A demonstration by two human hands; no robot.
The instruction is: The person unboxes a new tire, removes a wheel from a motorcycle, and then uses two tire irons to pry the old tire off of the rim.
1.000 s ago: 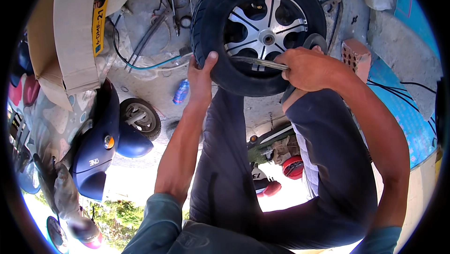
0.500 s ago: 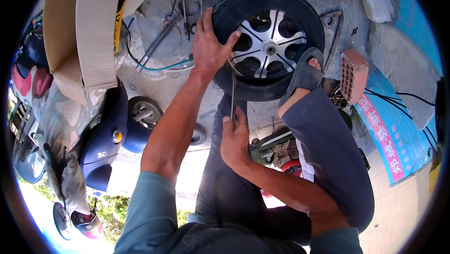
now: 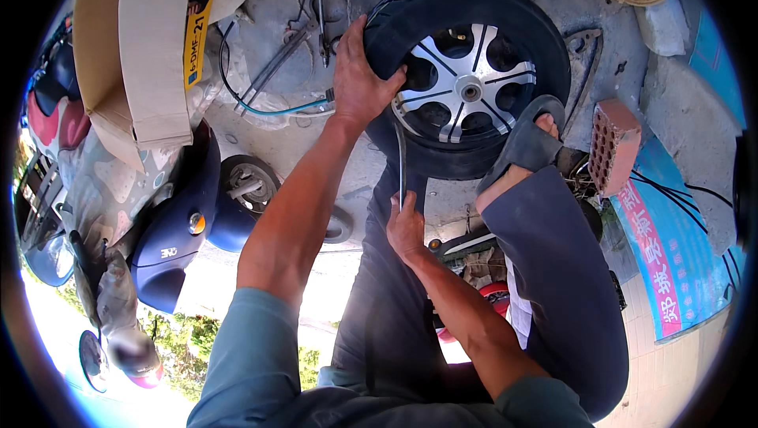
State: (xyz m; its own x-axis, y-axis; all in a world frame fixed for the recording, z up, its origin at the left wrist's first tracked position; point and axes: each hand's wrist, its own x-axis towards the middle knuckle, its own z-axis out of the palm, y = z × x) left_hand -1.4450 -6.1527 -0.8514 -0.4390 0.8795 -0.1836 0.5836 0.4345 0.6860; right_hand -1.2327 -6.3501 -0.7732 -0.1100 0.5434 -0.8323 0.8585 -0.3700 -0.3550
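Note:
A wheel lies flat on the concrete, its black tyre [image 3: 545, 25] around a silver spoked rim [image 3: 469, 91]. My left hand [image 3: 360, 87] grips the tyre's left edge, fingers over the tread and thumb on the sidewall near the rim. In my right hand [image 3: 406, 227] is the near end of a slim metal tyre lever [image 3: 403, 161], its fingers closed around it. The lever's far end reaches between tyre and rim at the near left; its tip is hidden. My sandalled foot [image 3: 524, 137] presses on the tyre's near right side.
A holed red brick [image 3: 616, 146] stands right of my foot. Left are an open cardboard box [image 3: 154, 53], a blue hose [image 3: 276, 112] and a dark blue scooter [image 3: 178, 230]. Metal rods [image 3: 276, 63] lie beyond the hose. A blue printed sheet [image 3: 671, 246] covers ground at the right.
My right hand has closed into a tighter grip around the lever's near end. The wheel and surroundings sit slightly further right in the view. My left hand stays on the tyre.

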